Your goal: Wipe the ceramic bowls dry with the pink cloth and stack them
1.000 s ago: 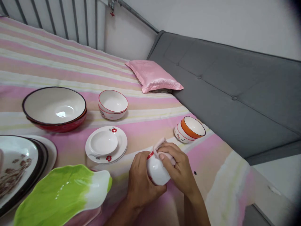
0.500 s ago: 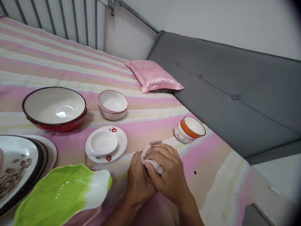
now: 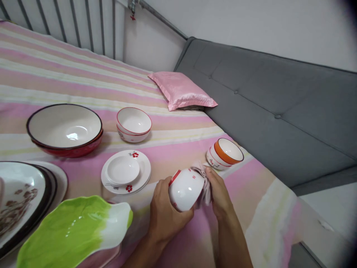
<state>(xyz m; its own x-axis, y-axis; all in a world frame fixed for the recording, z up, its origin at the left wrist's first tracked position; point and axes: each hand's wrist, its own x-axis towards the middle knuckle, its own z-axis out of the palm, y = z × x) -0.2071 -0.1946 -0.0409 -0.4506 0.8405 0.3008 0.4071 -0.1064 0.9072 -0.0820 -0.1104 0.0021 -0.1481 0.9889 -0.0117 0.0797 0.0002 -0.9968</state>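
Note:
A small white bowl [image 3: 185, 190] with red marks is gripped in my left hand [image 3: 164, 208], its rounded outside turned up toward me. My right hand [image 3: 219, 193] pinches a pale pinkish cloth [image 3: 205, 186] against the bowl's right side. Part of the cloth is hidden behind the bowl. To the left of my hands lie white plates with red flowers [image 3: 145, 169], a small white dish [image 3: 123, 170] resting on top. Beyond my right hand stands a stack of small bowls [image 3: 223, 154], the upper one orange outside.
On the striped bedspread [image 3: 178, 145] are stacked red-rimmed bowls [image 3: 134, 123], large bowls [image 3: 65, 126], brown-patterned plates [image 3: 22, 197] and a green leaf-shaped dish [image 3: 72, 227]. A pink pillow [image 3: 184, 89] lies by the grey headboard [image 3: 259, 100].
The bowl has been turned so its white outside shows. My right hand and the cloth have moved from over my left hand to the bowl's right side.

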